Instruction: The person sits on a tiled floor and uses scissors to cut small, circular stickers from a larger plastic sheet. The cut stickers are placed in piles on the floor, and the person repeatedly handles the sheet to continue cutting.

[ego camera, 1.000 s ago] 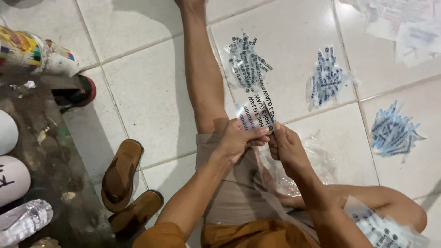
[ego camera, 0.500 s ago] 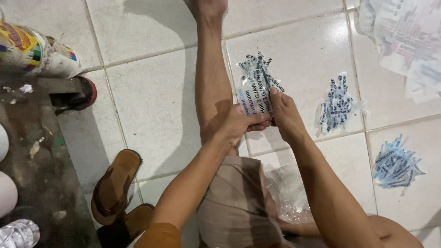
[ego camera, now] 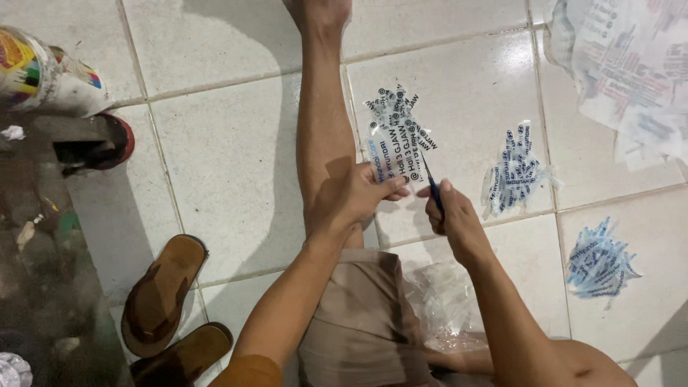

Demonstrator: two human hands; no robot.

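Clear packets (ego camera: 395, 136) printed in black and blue; white floor tiles (ego camera: 229, 158); brown sandals (ego camera: 161, 294); khaki shorts (ego camera: 358, 322) are recorded.

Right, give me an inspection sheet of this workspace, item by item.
Surface: white tiled floor; the person sits on it, one leg stretched out.
Job's things: bundle of clear printed strips pinched in the left hand; blue-handled scissors in the right hand, blade at the bundle.
Clutter: two piles of blue-printed strips, a crumpled clear plastic bag by the thigh, printed sheets top right.
Grips: both hands closed on their things.
Cables: nothing seen.
Surroundings: brown sandals, a colourful container on the dark area at left.
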